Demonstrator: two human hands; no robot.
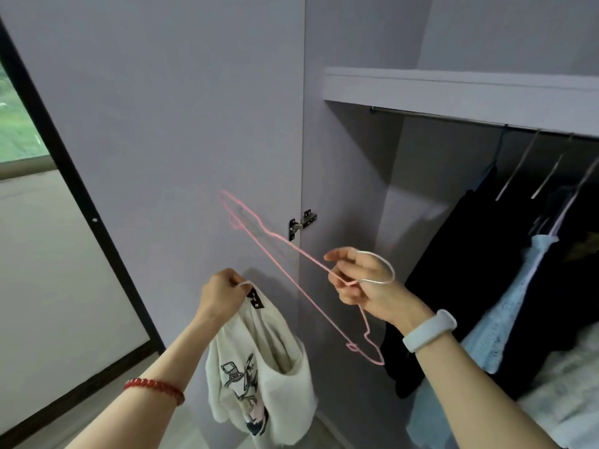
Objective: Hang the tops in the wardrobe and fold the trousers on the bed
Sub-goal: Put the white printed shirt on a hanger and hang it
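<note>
The right hand [358, 281] pinched the neck of a pink wire hanger [293, 273], fingers curled round the wire just below its pale hook, which looped over the back of the hand. The left hand [223, 294] gripped the collar of a cream printed top [259, 377], which hung limp below it (label turned outward). Hanger and top were held near each other but apart; the garment was not yet threaded. Beyond the hands, the wardrobe door [162, 124] stood open, and the rail [453, 116] already carried several dark garments and a light blue one [515, 303] on hangers. This top remained to be hung; trousers and bed lay outside the view, so their progress could not be judged.
</note>
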